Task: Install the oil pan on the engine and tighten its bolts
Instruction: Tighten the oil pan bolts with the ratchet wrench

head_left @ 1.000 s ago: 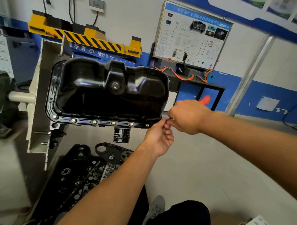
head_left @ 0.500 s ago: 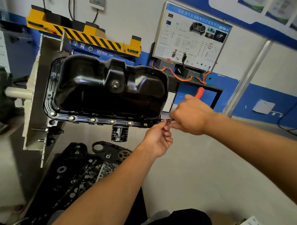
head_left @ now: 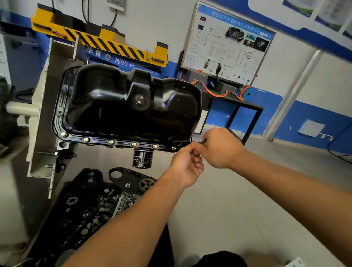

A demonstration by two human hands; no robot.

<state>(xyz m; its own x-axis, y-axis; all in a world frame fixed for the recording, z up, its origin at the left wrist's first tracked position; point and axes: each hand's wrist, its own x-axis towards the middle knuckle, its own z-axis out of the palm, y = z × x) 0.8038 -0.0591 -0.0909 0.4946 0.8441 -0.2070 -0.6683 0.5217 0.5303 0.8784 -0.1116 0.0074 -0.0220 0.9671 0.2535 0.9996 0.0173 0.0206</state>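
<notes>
The black oil pan [head_left: 132,104] sits on the engine, which is held on a stand, with its flange facing me. Several brass-coloured bolts [head_left: 111,142] stand in the near flange edge. At the pan's near right corner my right hand [head_left: 220,149] grips a driver tool, whose thin metal shaft [head_left: 202,142] points at the corner. My left hand [head_left: 187,163], just below, pinches the shaft's tip with thumb and fingertips. The tool's handle is mostly hidden inside my right fist. Whether a bolt sits at the tip cannot be seen.
A black oil filter [head_left: 142,159] hangs under the flange. The stand's pale plate [head_left: 39,128] is at left. Black engine covers and parts [head_left: 93,200] lie on the floor below. A training board [head_left: 228,45] over a black table [head_left: 238,107] stands behind my hands.
Both hands stayed at the pan's right corner. My right hand turned slightly, and the red handle seen behind it earlier is now hidden.
</notes>
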